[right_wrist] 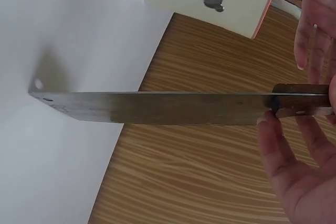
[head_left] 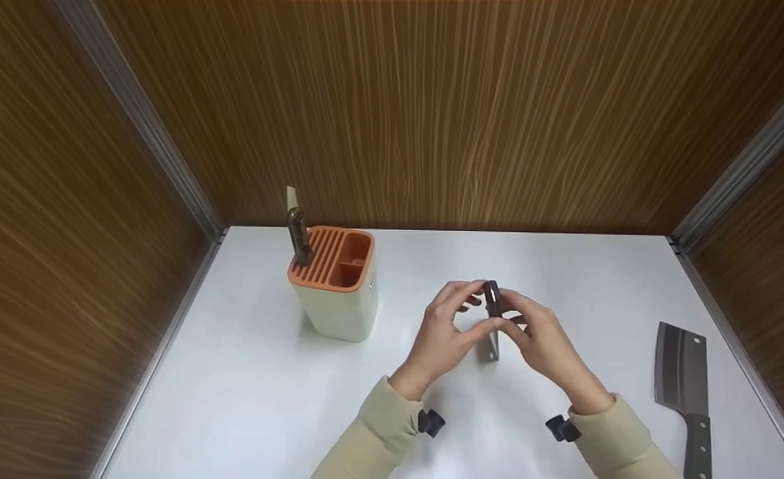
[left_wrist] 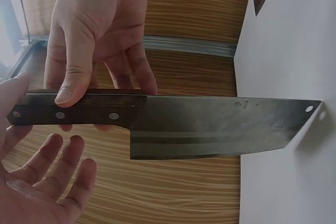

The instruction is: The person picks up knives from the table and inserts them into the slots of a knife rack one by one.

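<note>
A broad kitchen knife (head_left: 492,301) hangs upright between both hands, its dark riveted handle on top and its blade (left_wrist: 205,121) pointing down. The slanted tip, which has a small hole, is right at the white tabletop. My left hand (head_left: 440,331) pinches the butt end of the handle with thumb and forefinger, its other fingers spread. Lower on the handle, my right hand (head_left: 544,338) grips with its thumb on one side and fingers on the other, fingertips close to where the blade (right_wrist: 194,108) begins.
A cream knife block (head_left: 339,313) with an orange slotted top stands left of the hands. A dark handle (head_left: 298,236) and a pale handle (head_left: 291,197) stick up from its left slots. At the right lies a cleaver (head_left: 685,372). Wood-grain panels (head_left: 432,120) enclose the table.
</note>
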{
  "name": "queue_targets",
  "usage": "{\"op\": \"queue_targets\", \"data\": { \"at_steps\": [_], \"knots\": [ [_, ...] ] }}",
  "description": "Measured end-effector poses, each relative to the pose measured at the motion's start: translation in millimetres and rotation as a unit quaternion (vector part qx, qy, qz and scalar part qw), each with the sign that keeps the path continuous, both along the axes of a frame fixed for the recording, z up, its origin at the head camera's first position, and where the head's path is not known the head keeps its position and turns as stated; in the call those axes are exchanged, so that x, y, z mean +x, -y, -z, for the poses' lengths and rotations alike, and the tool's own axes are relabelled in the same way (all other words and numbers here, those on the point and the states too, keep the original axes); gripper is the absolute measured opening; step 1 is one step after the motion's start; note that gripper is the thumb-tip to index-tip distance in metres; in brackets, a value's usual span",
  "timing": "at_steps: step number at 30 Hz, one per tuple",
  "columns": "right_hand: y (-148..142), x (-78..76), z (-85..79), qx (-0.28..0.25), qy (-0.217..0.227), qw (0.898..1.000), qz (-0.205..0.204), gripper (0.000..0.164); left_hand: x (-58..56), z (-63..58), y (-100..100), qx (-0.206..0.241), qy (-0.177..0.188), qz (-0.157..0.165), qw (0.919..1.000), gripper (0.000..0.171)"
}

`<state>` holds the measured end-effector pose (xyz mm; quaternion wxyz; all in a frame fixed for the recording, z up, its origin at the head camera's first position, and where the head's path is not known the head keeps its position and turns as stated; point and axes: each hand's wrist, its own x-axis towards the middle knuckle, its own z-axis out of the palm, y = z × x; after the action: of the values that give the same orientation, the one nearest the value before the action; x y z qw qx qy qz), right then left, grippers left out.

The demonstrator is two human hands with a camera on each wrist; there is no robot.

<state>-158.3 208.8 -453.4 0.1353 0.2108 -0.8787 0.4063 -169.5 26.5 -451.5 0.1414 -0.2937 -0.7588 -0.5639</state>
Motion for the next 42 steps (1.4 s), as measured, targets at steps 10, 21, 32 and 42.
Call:
{"op": "queue_targets", "data": {
  "at_steps": [10, 21, 32, 42],
  "knots": [
    [17, 0.8, -3.0, -0.1, 0.055, 0.993, -0.009, 0.039, -2.1, -5.5, 8, -0.005, -0.016, -0.009, 0.9998, 0.051],
    [36, 0.6, -1.5, -0.128, 0.057, 0.99, 0.004, 0.039, -3.7, -6.7, 11, 0.014, 0.01, -0.019, 0.9997, 0.047],
    [49, -1.4, -2.8, -0.15, 0.07, 0.986, 0.015, 0.043, -5.3, -10.2, 19, 0.011, 0.028, -0.014, 0.9994, 0.045],
    [56, -5.0, -0.8, -0.144, 0.058, 0.988, 0.017, 0.043, -5.9, -11.3, 26, 0.002, 0.026, -0.008, 0.9996, 0.046]
  ]
}}
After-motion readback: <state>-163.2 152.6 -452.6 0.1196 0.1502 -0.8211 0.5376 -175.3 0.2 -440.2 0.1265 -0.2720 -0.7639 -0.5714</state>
